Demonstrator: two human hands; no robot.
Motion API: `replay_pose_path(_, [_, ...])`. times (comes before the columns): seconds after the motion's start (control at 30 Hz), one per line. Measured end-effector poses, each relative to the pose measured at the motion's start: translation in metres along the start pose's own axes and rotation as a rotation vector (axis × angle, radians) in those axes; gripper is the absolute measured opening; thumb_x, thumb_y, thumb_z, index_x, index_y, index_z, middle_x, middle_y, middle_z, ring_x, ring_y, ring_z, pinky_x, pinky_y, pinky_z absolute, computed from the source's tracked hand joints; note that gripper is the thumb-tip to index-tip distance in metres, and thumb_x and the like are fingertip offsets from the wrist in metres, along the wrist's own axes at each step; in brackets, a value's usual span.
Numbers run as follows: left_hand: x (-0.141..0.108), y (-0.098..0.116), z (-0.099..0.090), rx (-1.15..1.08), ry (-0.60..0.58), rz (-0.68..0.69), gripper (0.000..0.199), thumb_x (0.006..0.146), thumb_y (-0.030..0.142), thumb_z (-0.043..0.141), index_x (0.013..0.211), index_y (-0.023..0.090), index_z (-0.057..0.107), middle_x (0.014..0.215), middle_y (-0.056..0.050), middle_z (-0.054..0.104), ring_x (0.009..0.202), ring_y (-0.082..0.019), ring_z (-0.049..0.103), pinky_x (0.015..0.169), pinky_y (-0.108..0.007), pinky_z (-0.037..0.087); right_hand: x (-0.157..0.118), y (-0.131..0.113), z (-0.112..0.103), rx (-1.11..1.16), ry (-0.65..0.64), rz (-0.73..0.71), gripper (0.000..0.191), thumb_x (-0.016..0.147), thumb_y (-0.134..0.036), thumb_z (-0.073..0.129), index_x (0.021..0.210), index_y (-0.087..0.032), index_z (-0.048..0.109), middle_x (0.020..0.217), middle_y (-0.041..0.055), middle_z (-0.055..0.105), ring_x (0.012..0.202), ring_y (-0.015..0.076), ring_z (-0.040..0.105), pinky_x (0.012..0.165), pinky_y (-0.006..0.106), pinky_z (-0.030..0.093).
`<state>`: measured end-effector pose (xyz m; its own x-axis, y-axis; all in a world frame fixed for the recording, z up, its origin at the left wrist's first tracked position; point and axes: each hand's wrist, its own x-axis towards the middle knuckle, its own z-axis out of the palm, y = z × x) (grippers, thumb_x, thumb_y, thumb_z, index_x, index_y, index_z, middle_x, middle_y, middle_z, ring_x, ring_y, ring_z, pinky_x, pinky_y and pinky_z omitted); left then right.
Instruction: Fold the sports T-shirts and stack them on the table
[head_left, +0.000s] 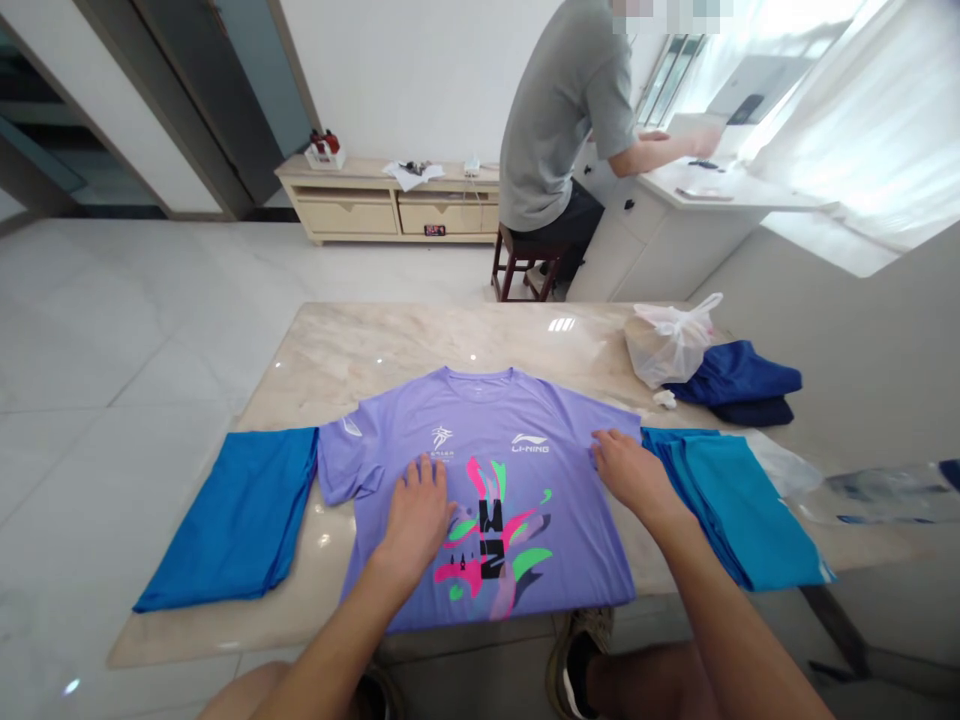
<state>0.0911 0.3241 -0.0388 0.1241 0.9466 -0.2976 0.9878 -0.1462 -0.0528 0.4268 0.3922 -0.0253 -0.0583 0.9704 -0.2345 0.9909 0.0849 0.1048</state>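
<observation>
A purple T-shirt (pixel 480 410) lies spread front up on the table, its collar at the far side and its lower edge along the near edge. Its chest carries white logos and a pink, green and black print. My left hand (pixel 420 505) rests flat on the left part of the chest, fingers loosely apart. Over by the base of the right-hand sleeve, my right hand (pixel 630 468) touches the fabric with its fingers stretched out. Folded blue fabric (pixel 240 510) lies to the left of the shirt, and folded teal fabric (pixel 739 500) to its right.
On the marble-look table (pixel 375 330), a tied white plastic bag (pixel 667 345) and dark blue cloth (pixel 739 380) sit at the back right. A clear bottle (pixel 885 495) lies at right. Beyond, a person (pixel 562 130) sits on a stool near a low cabinet (pixel 352 215).
</observation>
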Motion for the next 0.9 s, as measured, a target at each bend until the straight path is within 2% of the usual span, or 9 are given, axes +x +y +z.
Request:
replay_pose_path(0.13, [0.0, 0.0, 0.004, 0.004, -0.004, 0.008, 0.064, 0.11, 0.033, 0.065, 0.169, 0.01, 0.055, 0.171, -0.033, 0.05, 0.155, -0.046, 0.057, 0.118, -0.055, 0.056, 0.016, 0.034, 0.019, -0.051, 0.042, 0.187, 0.039, 0.116, -0.025, 0.043, 0.144, -0.012, 0.067, 0.138, 0.0241, 0.074, 0.126, 0.034, 0.075, 0.101, 0.04, 0.058])
replay_pose_path(0.23, [-0.004, 0.001, 0.002, -0.012, 0.004, 0.001, 0.066, 0.108, 0.032, 0.068, 0.168, 0.01, 0.055, 0.172, -0.033, 0.05, 0.156, -0.047, 0.056, 0.117, -0.055, 0.057, 0.026, 0.052, 0.034, 0.007, 0.067, 0.277, 0.045, 0.116, -0.033, 0.044, 0.148, -0.006, 0.064, 0.14, 0.0292, 0.071, 0.129, 0.0377, 0.074, 0.106, 0.045, 0.057])
replay_pose_path(0.33, [-0.007, 0.004, -0.008, -0.043, 0.039, 0.021, 0.059, 0.11, 0.03, 0.064, 0.166, 0.013, 0.058, 0.168, -0.03, 0.057, 0.148, -0.044, 0.063, 0.112, -0.056, 0.061, 0.036, 0.059, 0.043, 0.134, 0.083, 0.34, 0.055, 0.115, -0.039, 0.048, 0.152, 0.0, 0.06, 0.143, 0.0352, 0.067, 0.136, 0.0425, 0.071, 0.112, 0.051, 0.055])
replay_pose_path(0.47, [-0.009, 0.008, -0.025, -0.04, 0.064, 0.058, 0.056, 0.114, 0.03, 0.057, 0.167, 0.014, 0.057, 0.164, -0.024, 0.063, 0.14, -0.038, 0.069, 0.108, -0.05, 0.063, 0.046, 0.059, 0.04, 0.315, 0.076, 0.475, 0.065, 0.108, -0.045, 0.063, 0.149, 0.006, 0.06, 0.148, 0.0414, 0.063, 0.144, 0.0479, 0.065, 0.113, 0.053, 0.054])
replay_pose_path(0.5, [-0.009, 0.008, -0.027, -0.028, 0.067, 0.058, 0.056, 0.114, 0.03, 0.055, 0.167, 0.014, 0.056, 0.164, -0.024, 0.063, 0.14, -0.037, 0.069, 0.108, -0.049, 0.063, 0.047, 0.059, 0.039, 0.359, 0.064, 0.501, 0.065, 0.107, -0.045, 0.066, 0.148, 0.005, 0.061, 0.147, 0.0409, 0.064, 0.143, 0.0474, 0.066, 0.112, 0.051, 0.055])
replay_pose_path(0.57, [-0.009, 0.009, -0.027, -0.001, 0.077, 0.06, 0.055, 0.115, 0.03, 0.054, 0.167, 0.012, 0.056, 0.162, -0.024, 0.065, 0.138, -0.037, 0.069, 0.107, -0.049, 0.063, 0.051, 0.061, 0.037, 0.404, 0.035, 0.522, 0.057, 0.106, -0.044, 0.069, 0.144, 0.0, 0.066, 0.14, 0.034, 0.073, 0.138, 0.0427, 0.07, 0.107, 0.045, 0.056])
replay_pose_path(0.7, [-0.004, 0.007, -0.013, 0.005, 0.116, 0.112, 0.054, 0.113, 0.03, 0.056, 0.163, 0.009, 0.059, 0.16, -0.027, 0.065, 0.139, -0.04, 0.069, 0.106, -0.052, 0.063, 0.064, 0.069, 0.045, 0.442, 0.022, 0.533, 0.036, 0.106, -0.042, 0.072, 0.128, -0.013, 0.075, 0.132, 0.022, 0.081, 0.129, 0.0346, 0.075, 0.099, 0.035, 0.055])
replay_pose_path(0.77, [-0.002, 0.007, -0.003, -0.002, 0.137, 0.15, 0.055, 0.113, 0.032, 0.057, 0.162, 0.008, 0.06, 0.163, -0.028, 0.062, 0.146, -0.041, 0.063, 0.112, -0.053, 0.06, 0.07, 0.073, 0.049, 0.457, 0.049, 0.526, 0.03, 0.107, -0.04, 0.069, 0.123, -0.015, 0.076, 0.13, 0.0214, 0.081, 0.127, 0.0339, 0.075, 0.099, 0.035, 0.054])
replay_pose_path(0.9, [0.0, 0.008, 0.015, 0.009, 0.154, 0.199, 0.065, 0.113, 0.041, 0.058, 0.167, 0.006, 0.055, 0.176, -0.028, 0.047, 0.162, -0.047, 0.048, 0.126, -0.059, 0.05, 0.078, 0.079, 0.05, 0.497, 0.146, 0.494, 0.036, 0.113, -0.04, 0.056, 0.135, -0.014, 0.067, 0.134, 0.0228, 0.078, 0.127, 0.0334, 0.073, 0.102, 0.037, 0.054])
